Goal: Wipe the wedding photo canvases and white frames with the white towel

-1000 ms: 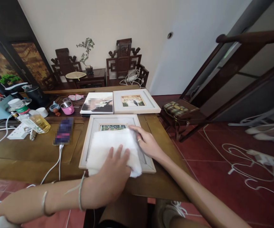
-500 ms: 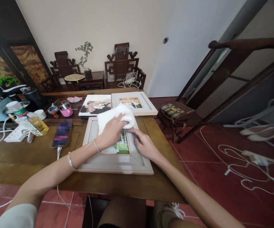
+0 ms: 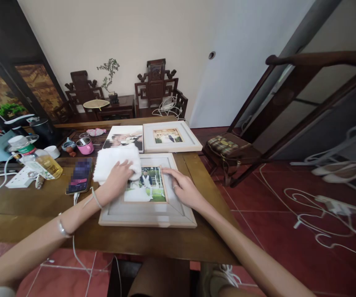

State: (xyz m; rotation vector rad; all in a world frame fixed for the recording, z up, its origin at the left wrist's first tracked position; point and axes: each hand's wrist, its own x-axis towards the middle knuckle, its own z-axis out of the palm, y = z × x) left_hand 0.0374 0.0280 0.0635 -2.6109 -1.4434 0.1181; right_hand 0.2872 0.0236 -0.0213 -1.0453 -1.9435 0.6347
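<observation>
A light wooden picture frame (image 3: 148,220) with a pale mat lies flat on the table's near side. Inside it is a photo (image 3: 148,189) of people on grass. My left hand (image 3: 118,177) presses on a folded white cloth (image 3: 114,159), fingers bent over its near edge. The cloth covers the frame's upper left part and hangs past its left side. My right hand (image 3: 186,189) rests on the right side of the frame, index finger stretched to the photo's edge and the other fingers partly curled.
Behind lie a second framed picture (image 3: 193,142) and a photo panel (image 3: 138,142). To the left are a charging phone (image 3: 80,175), a bottle (image 3: 46,163), a power strip (image 3: 19,177) and a pink cup (image 3: 85,145). A wooden chair (image 3: 242,152) holding a plaid bag stands right.
My left hand has slid the cloth leftward across the frame, uncovering more of the photo. My right hand has stayed at the frame's right side.
</observation>
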